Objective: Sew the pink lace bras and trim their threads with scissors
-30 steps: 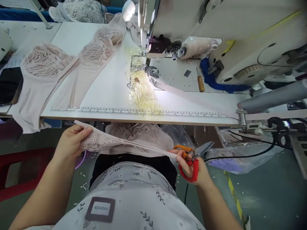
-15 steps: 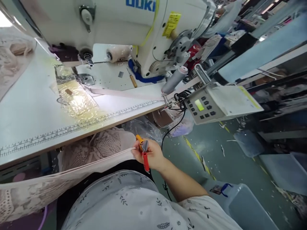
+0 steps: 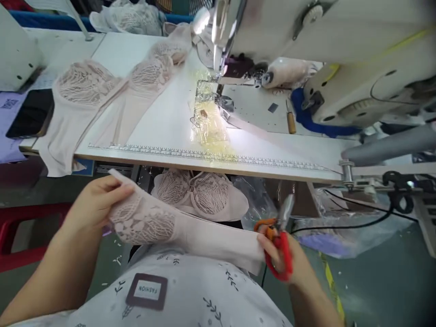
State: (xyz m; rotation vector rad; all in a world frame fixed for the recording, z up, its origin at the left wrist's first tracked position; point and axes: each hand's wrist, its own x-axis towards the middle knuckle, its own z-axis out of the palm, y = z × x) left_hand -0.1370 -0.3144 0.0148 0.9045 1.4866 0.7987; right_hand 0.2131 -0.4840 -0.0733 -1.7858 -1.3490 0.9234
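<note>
A beige lace bra (image 3: 146,225) is stretched across my lap, below the table edge. My left hand (image 3: 100,200) pinches its left end, where a strip of the band sticks up past the thumb. At the other end, my right hand (image 3: 275,247) grips the plain band between thumb and fingers. That same hand also holds scissors (image 3: 285,243) with red and orange handles, blades pointing up and away from the fabric. Just behind the stretched piece, another lace bra (image 3: 207,193) lies under the table edge, partly covered.
The sewing machine (image 3: 327,41) stands on a white table (image 3: 163,122) with a printed ruler (image 3: 184,153) along its front. More lace pieces (image 3: 88,86) and a black phone (image 3: 32,113) are at left. A wooden-handled tool (image 3: 290,121) lies by the machine. A red stool (image 3: 30,227) stands lower left.
My view has swung left, bringing my left hand and the lace pieces on the table into sight. My right hand still holds the scissors and the bra's end; the scissor blades now point upward.
</note>
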